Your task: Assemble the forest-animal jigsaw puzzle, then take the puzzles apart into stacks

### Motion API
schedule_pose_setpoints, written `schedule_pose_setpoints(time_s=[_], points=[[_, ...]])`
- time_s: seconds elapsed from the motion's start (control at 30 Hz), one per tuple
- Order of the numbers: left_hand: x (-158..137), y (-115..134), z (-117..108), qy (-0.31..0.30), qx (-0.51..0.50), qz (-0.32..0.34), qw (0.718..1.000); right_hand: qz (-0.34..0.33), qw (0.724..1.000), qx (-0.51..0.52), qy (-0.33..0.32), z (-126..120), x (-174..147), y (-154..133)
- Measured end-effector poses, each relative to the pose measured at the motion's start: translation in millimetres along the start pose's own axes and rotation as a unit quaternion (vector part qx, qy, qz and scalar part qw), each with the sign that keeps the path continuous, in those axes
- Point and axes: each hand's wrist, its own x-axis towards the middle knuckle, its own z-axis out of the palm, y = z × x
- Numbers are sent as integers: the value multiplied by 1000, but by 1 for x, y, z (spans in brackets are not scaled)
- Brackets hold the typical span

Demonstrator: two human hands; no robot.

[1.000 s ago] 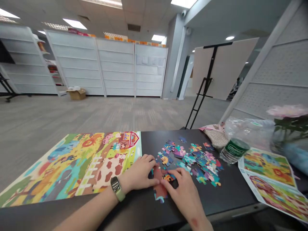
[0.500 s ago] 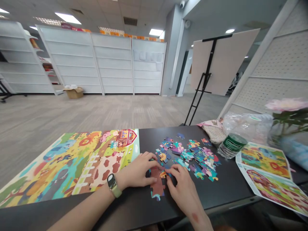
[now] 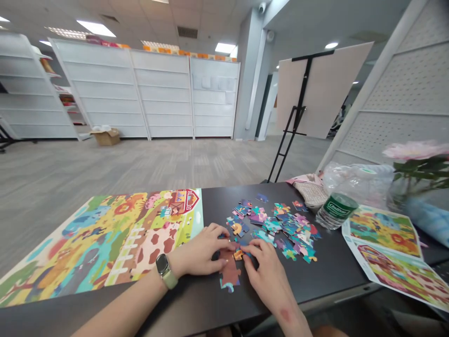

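Observation:
A small joined section of brown jigsaw puzzle pieces (image 3: 229, 270) with a teal-edged lower end lies flat on the dark table between my hands. My left hand (image 3: 205, 250), with a watch on its wrist, curls over the left side of this section, fingertips on its top and thumb on its edge. At the upper right of the section, my right hand (image 3: 266, 271) has thumb and index finger closed on a puzzle piece with orange on it (image 3: 238, 254). That piece is partly covered by the fingers, and whether it is fully locked in cannot be seen.
Several loose puzzle pieces (image 3: 284, 229) are heaped behind my right hand. Two finished farm and animal puzzles (image 3: 154, 243) lie at left. A water bottle (image 3: 336, 210), a picture sheet (image 3: 389, 248) and a pink flower (image 3: 417, 150) are at right.
The fingertips of both hands have shifted slightly at the upper edge of the brown section, showing a little more of the pieces there. The loose heap has stayed put.

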Motion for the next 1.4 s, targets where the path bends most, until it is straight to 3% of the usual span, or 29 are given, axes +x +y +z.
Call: schedule_pose_setpoints(time_s=[0.33,0.63,0.77,0.87,1.03,1.23,1.4], points=[[1,0,0,5,-26,-13,1000,-3,1000,-8,-9,-9,-1,-7],[1,3,2,10,-15,-13,1000,-56,997,41,-29,-15,-5,-1],[1,4,3,17,-5,-17,1000,-25,997,65,28,-30,26,34],[1,4,2,20,2,-19,1000,84,992,14,90,-55,73,77],[0,0,3,25,1,-14,1000,156,987,20,35,-80,133,133],[0,-4,5,30,3,-5,1000,207,972,109,-29,-76,145,156],[0,-6,6,25,8,-2,1000,224,953,206,4,-87,151,158]])
